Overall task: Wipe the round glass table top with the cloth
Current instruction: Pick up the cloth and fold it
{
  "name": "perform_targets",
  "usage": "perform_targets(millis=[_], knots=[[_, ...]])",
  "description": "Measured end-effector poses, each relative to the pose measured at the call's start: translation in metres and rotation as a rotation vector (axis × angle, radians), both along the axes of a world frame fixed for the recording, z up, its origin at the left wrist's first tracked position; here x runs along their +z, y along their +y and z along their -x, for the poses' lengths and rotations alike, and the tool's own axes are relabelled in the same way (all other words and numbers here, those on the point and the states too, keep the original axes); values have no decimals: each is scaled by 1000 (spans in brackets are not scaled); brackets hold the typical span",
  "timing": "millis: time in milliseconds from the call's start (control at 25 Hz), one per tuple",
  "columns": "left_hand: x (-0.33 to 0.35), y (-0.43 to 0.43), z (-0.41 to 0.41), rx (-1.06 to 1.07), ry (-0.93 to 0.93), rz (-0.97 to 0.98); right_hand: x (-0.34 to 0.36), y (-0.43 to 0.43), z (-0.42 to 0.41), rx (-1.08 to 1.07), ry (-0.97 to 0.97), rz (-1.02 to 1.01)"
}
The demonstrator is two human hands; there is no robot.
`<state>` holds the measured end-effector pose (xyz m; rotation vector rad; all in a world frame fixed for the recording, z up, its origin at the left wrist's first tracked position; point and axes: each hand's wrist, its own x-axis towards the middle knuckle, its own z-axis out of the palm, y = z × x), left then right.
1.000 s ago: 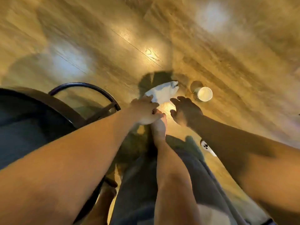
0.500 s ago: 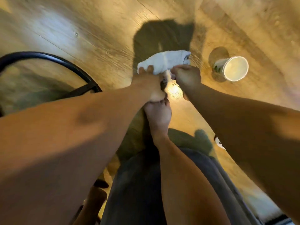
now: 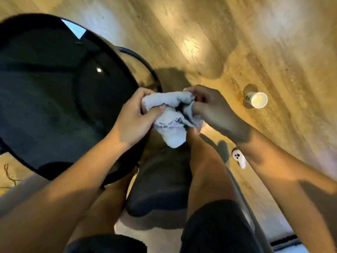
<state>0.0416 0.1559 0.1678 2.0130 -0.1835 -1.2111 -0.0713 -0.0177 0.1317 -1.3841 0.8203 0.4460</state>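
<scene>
Cloth [image 3: 172,115] (bunched, tail hanging down) gripped by both hands [image 3: 175,110]

A wooden floor [image 3: 237,42] carries a paper cup [image 3: 256,100] on its side and a small white object [image 3: 239,158].

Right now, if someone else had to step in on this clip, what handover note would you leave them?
Left hand: closed on the crumpled white cloth, thumb on top.
Right hand: pinching the cloth's other end.
The cloth is held between both hands, beside the edge of the round dark glass table top, not on it.
A white paper cup stands on the wooden floor to the right.
Done: cloth is in hand.
Left: no wiping visible; bring the cloth onto the glass and wipe the whole top.
</scene>
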Motion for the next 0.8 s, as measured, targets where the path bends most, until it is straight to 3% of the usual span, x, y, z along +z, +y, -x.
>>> perform_targets(millis=[80, 160, 240, 440, 640, 800], knots=[[24, 49, -10, 188, 112, 30, 18, 39, -14, 267, -129, 308], [34, 96, -8, 414, 295, 40, 28, 77, -28, 390, -265, 415], [40, 142, -1, 596, 385, 34, 31, 117, -47, 433, -329, 328], [30, 238, 31, 853, 405, 169, 30, 215, -64, 434, -247, -117], [-17, 278, 50, 740, 218, 375, 0, 238, -64, 535, -356, 95], [-29, 291, 82, 809, 161, 601, 6, 244, -52, 430, -432, 88]])
